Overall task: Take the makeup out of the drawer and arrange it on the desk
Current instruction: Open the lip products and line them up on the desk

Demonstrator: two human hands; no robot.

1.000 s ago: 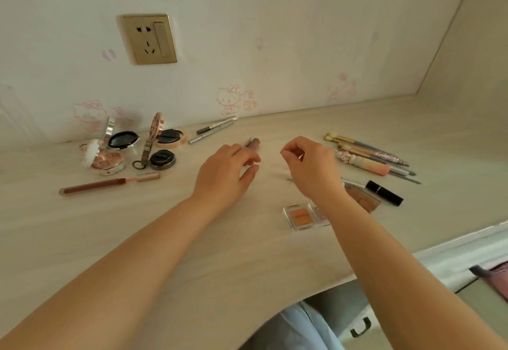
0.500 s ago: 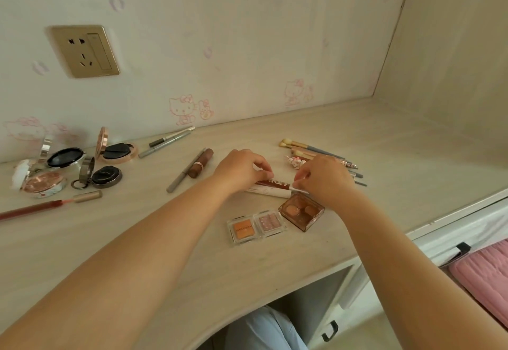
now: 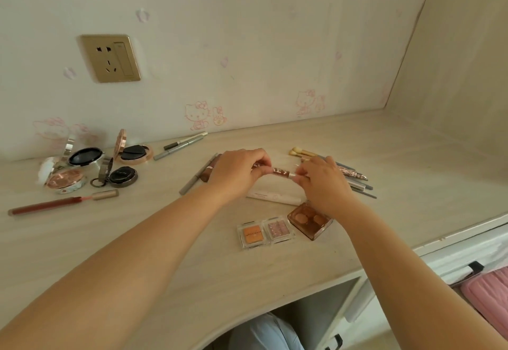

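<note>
A dark red lip gloss tube (image 3: 278, 170) with a silver end is held level just above the desk (image 3: 137, 239). My left hand (image 3: 237, 172) pinches its left end and my right hand (image 3: 321, 182) pinches its right end. Under it lies a white tube (image 3: 272, 197). In front sit an orange eyeshadow pan (image 3: 252, 234), a pink one (image 3: 278, 230) and a brown palette (image 3: 308, 220). Brushes and pencils (image 3: 357, 182) lie to the right. Two grey pencils (image 3: 181, 145), a brown lipstick (image 3: 209, 172) and a grey pencil (image 3: 192, 183) lie to the left.
Several open compacts (image 3: 88, 165) and a long red lip tube (image 3: 60, 203) lie at the far left. A wall socket (image 3: 110, 58) is above them. The side wall (image 3: 453, 74) closes the desk's right end. A pink cushion (image 3: 489, 292) shows below the desk's right edge.
Both hands went from the desk's middle to the dark red tube beside the white one, took hold of its ends and lifted it. The camera view shifted right, then back left.
</note>
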